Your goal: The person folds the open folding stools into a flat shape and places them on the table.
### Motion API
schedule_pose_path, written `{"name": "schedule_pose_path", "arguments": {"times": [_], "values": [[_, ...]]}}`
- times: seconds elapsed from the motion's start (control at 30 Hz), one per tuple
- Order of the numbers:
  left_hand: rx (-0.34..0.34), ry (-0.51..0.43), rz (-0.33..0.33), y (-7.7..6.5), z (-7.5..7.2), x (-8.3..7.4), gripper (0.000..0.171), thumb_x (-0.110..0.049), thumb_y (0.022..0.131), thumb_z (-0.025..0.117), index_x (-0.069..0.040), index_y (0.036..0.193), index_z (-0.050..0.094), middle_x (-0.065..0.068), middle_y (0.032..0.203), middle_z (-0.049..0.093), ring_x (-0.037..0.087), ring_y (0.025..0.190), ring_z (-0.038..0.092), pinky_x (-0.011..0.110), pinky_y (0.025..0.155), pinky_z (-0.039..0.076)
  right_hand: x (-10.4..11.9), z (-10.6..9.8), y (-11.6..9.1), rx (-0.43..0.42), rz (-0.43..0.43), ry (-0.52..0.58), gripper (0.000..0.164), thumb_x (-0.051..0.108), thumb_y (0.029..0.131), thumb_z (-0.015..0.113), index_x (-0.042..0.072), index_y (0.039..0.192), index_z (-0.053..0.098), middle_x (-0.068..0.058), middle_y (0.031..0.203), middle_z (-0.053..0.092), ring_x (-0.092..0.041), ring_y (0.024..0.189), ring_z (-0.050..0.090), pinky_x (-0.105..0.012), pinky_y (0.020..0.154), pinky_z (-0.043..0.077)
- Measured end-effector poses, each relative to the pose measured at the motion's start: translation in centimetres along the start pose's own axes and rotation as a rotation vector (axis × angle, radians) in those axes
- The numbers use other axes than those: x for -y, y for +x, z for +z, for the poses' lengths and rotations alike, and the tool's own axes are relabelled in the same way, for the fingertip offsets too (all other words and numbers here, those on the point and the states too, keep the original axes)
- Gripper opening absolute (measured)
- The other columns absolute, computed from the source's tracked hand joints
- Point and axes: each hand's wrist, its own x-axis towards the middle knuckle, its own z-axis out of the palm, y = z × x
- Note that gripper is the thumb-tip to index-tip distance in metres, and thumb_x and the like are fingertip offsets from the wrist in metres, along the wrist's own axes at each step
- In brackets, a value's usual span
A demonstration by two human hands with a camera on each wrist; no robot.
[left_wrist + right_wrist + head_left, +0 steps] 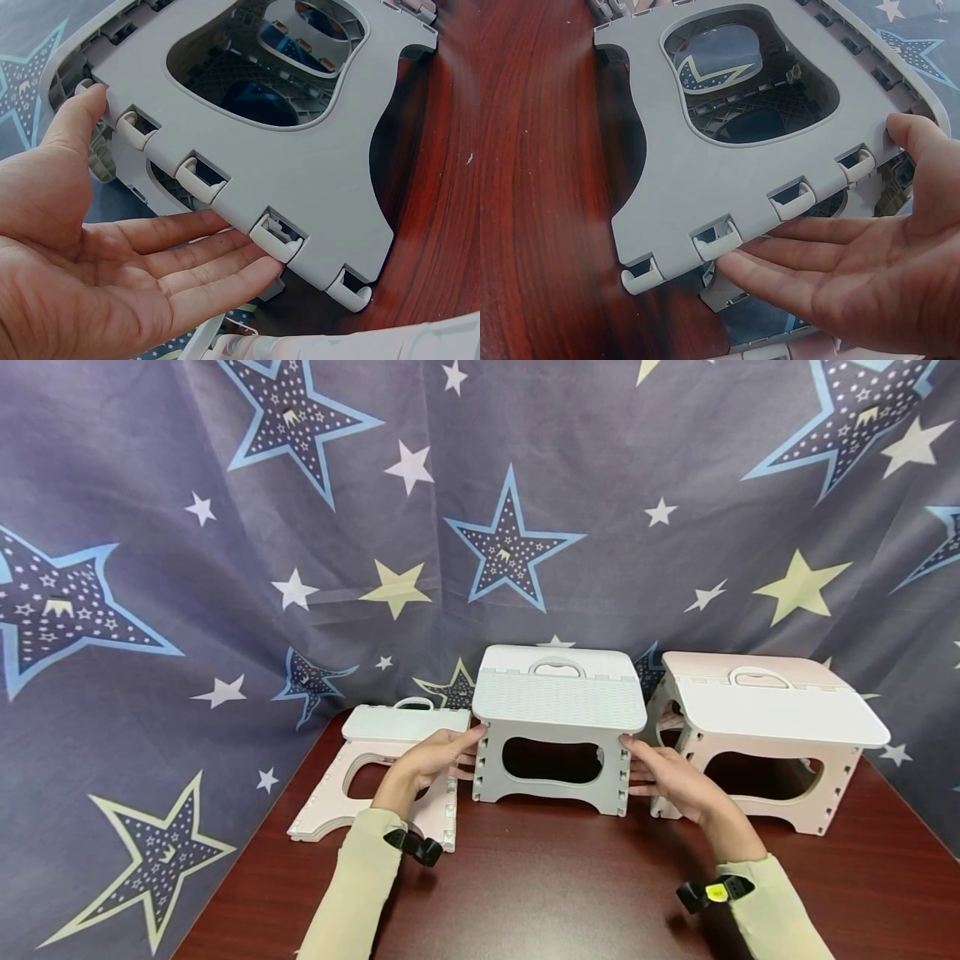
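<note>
A light grey folding step stool stands unfolded in the middle of the table, with an oval opening in its front panel and a carry handle on top. My left hand is at its left side. The thumb touches the front panel near the top, and the straight fingers reach along the hinged edge. At the right side, my right hand mirrors this, its thumb on the panel's upper corner and its extended fingers against the hinge tabs. In the head view, my right hand also overlaps the pink stool's near side.
To the left, a pink and white folding stool lies collapsed and flat. At the right, a larger pink and white stool stands unfolded. All rest on a dark red wooden table, backed by a star-patterned curtain.
</note>
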Motion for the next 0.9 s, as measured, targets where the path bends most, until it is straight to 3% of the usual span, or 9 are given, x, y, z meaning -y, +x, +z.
{"name": "schedule_pose_path", "arguments": {"times": [0.33,0.6,0.9], "values": [[0.001,0.007,0.016,0.17,-0.16,0.27,0.066,-0.042,0.106,0.049,0.017,0.137,0.05,0.031,0.132,0.06,0.035,0.117,0.064,0.048,0.099,0.057,-0.05,-0.07,-0.08,0.013,-0.011,0.008,0.079,0.047,0.109,0.039,-0.018,0.152,0.023,-0.042,0.15,0.038,-0.034,0.125,0.058,-0.045,0.103,0.055],[-0.01,0.011,0.014,0.4,-0.3,0.56,0.064,-0.042,0.105,0.051,0.015,0.133,0.054,0.023,0.124,0.066,0.028,0.108,0.067,0.047,0.096,0.058,-0.07,-0.03,-0.13,0.017,-0.023,-0.001,0.079,0.046,0.109,0.039,-0.019,0.151,0.024,-0.042,0.149,0.04,-0.034,0.127,0.057,-0.048,0.104,0.053],[0.001,0.018,0.024,0.3,-0.41,0.57,0.063,-0.041,0.107,0.049,0.016,0.134,0.053,0.028,0.129,0.064,0.026,0.108,0.068,0.048,0.097,0.058,-0.12,-0.05,-0.08,0.022,-0.037,-0.007,0.077,0.045,0.109,0.039,-0.019,0.151,0.025,-0.04,0.147,0.043,-0.031,0.125,0.058,-0.046,0.103,0.055]]}}
